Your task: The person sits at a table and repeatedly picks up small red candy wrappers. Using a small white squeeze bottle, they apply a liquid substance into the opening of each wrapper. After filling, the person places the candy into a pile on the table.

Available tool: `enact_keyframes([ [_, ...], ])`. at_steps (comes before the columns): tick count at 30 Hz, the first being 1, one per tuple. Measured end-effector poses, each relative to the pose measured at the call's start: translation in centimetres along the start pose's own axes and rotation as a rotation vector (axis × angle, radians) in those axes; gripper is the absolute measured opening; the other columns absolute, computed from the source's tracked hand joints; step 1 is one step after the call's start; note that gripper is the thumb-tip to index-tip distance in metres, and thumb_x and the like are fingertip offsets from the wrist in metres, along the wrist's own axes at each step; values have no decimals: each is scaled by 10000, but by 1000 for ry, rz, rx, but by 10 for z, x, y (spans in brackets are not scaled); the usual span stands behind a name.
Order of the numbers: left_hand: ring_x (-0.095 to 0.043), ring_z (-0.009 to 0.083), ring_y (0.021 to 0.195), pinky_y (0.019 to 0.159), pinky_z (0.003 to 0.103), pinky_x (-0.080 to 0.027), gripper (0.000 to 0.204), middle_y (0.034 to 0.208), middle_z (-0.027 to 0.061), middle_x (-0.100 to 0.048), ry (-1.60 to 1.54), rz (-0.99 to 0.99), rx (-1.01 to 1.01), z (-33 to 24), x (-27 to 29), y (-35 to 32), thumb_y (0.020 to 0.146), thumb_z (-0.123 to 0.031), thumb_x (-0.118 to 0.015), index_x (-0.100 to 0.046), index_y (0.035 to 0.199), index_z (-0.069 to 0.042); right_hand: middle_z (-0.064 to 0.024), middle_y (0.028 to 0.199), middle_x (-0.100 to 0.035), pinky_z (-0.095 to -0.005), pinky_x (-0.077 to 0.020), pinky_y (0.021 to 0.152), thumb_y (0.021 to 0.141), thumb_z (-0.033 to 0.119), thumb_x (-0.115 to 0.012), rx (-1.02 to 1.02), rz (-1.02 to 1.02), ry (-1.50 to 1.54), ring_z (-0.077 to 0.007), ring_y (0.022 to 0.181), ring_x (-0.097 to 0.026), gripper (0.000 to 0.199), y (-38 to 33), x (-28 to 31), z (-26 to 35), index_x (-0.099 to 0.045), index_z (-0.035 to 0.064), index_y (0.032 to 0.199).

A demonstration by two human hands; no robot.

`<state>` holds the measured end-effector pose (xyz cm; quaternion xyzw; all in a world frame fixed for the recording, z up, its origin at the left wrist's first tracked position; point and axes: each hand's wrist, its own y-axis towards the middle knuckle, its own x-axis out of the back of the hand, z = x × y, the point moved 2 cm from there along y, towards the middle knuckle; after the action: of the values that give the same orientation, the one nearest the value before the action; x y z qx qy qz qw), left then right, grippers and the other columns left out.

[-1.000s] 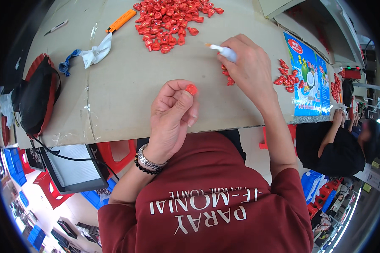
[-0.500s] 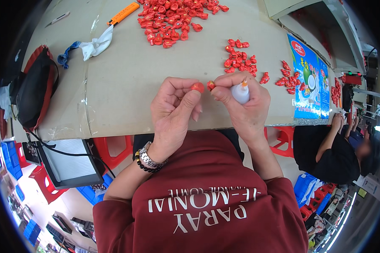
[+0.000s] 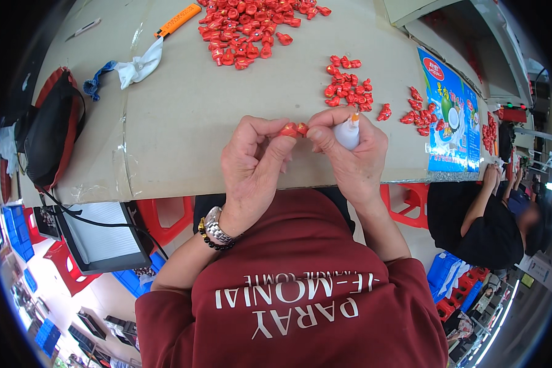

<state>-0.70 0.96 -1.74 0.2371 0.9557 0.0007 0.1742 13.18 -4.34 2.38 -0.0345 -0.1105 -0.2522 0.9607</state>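
Red piece (image 3: 293,129) pinched between both hands near table edge (image 3: 227,191); right grips glue bottle (image 3: 348,132).

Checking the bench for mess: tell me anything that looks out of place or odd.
Little stands out. A crumpled white cloth lies loose by the orange knife, and the cardboard cover sags at the near edge. Both hands, left and right, pinch small red parts.

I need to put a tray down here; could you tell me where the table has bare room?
The widest bare patch of the table lies between the white rag, the large red pile and the left hand. It is crowded beyond the right hand, around the small red cluster.
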Motion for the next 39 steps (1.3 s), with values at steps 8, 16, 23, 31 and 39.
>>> enact_keyframes([
  [8, -536, 41, 650, 547, 189, -448, 112, 889, 46, -654, -22, -14, 27, 2, 1, 1, 932, -57, -599, -557, 1019, 0, -20, 742, -641, -233, -483, 625, 802, 59, -735, -20, -40, 61, -72, 691, -586, 115, -1, -2, -1, -648, 4, 853],
  [16, -532, 36, 648, 544, 187, -444, 97, 869, 37, -644, -54, -10, 52, 1, 0, 1, 931, -57, -600, -562, 999, 0, -8, 753, -646, -229, -488, 643, 804, 13, -707, -38, -39, 179, -65, 699, -586, 72, 0, -3, 0, -648, 7, 845],
  [23, -532, 29, 641, 531, 182, -437, 87, 859, 35, -654, -73, -22, 57, 1, 0, 1, 923, -55, -611, -569, 976, 0, -15, 753, -643, -228, -494, 641, 809, 6, -701, -26, -39, 221, -71, 698, -589, 76, -2, -9, -7, -639, 5, 852],
  [31, -534, 29, 598, 500, 184, -430, 57, 777, 29, -656, 38, -48, -55, 0, 1, 1, 894, -2, -631, -601, 942, 7, -10, 793, -609, -197, -384, 514, 852, 63, -696, -76, 6, 270, -64, 610, -523, 103, -2, -11, -16, -596, 39, 864],
  [39, -577, 59, 639, 555, 207, -470, 58, 760, 52, -659, 178, -60, -128, 3, 2, 1, 856, 51, -650, -612, 891, 26, -4, 767, -590, -203, -388, 523, 836, 61, -712, -77, 22, 275, -66, 612, -514, 120, -3, -12, -20, -596, 34, 843],
])
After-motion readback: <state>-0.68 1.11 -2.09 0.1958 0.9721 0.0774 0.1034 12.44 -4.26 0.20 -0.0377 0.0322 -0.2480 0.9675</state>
